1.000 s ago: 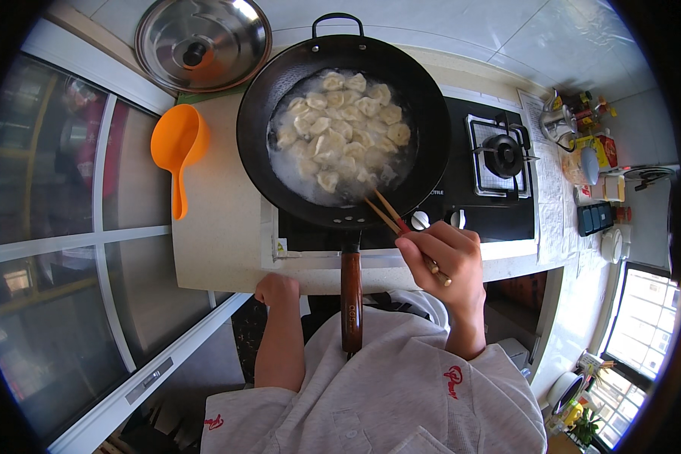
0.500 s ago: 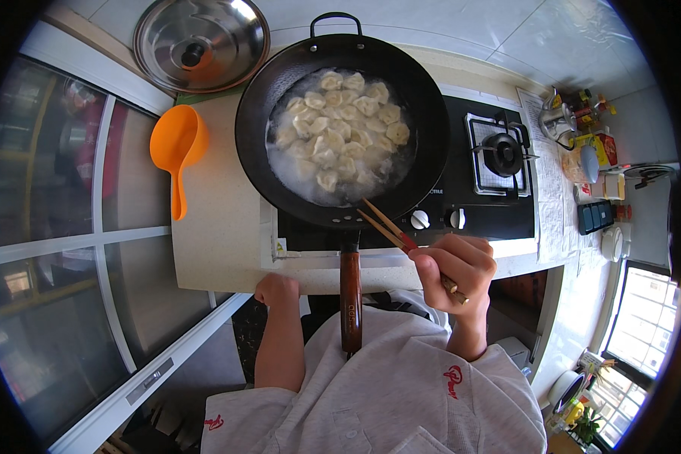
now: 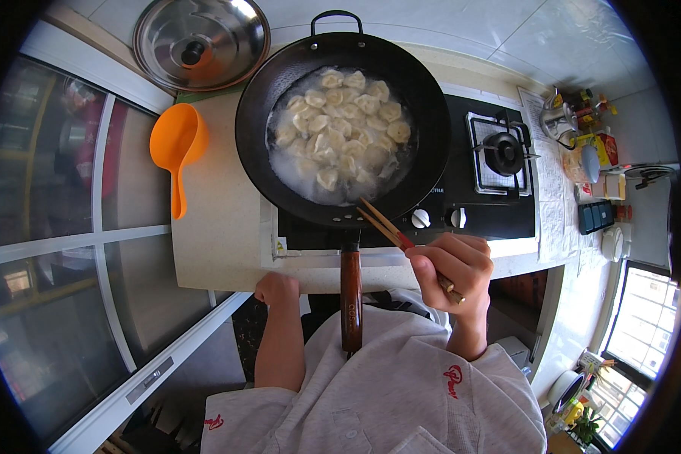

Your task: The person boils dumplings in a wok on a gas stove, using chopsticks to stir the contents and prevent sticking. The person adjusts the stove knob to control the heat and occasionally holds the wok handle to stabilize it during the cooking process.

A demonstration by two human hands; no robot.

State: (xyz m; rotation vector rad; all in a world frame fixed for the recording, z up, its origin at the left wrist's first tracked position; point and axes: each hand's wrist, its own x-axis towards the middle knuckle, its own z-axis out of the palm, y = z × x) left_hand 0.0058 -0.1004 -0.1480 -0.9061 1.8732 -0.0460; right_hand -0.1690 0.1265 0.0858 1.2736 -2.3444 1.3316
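In front of me a black wok (image 3: 261, 163) stands on the stove, its wooden handle (image 3: 351, 303) pointing toward my body. Several pale dumplings (image 3: 340, 132) float together in its steaming, cloudy water. My right hand (image 3: 455, 274) grips a pair of wooden chopsticks (image 3: 386, 227) with red on them; their tips are at the wok's near inner edge, short of the dumplings. Resting at the counter's front edge, left of the handle, my left hand (image 3: 277, 289) looks curled. Its fingers are mostly hidden, and I cannot see anything in it.
An orange ladle-shaped water scoop (image 3: 178, 144) lies on the counter at left, with a steel lid (image 3: 202, 44) behind it. Right of the wok are a bare burner (image 3: 504, 153) and two white knobs (image 3: 421, 219). Jars and bottles (image 3: 583, 159) line the far right; glass doors (image 3: 45, 250) stand at left.
My right hand and the chopsticks have shifted very slightly left. The left hand and the wok stay where they were, and the dumplings look almost the same.
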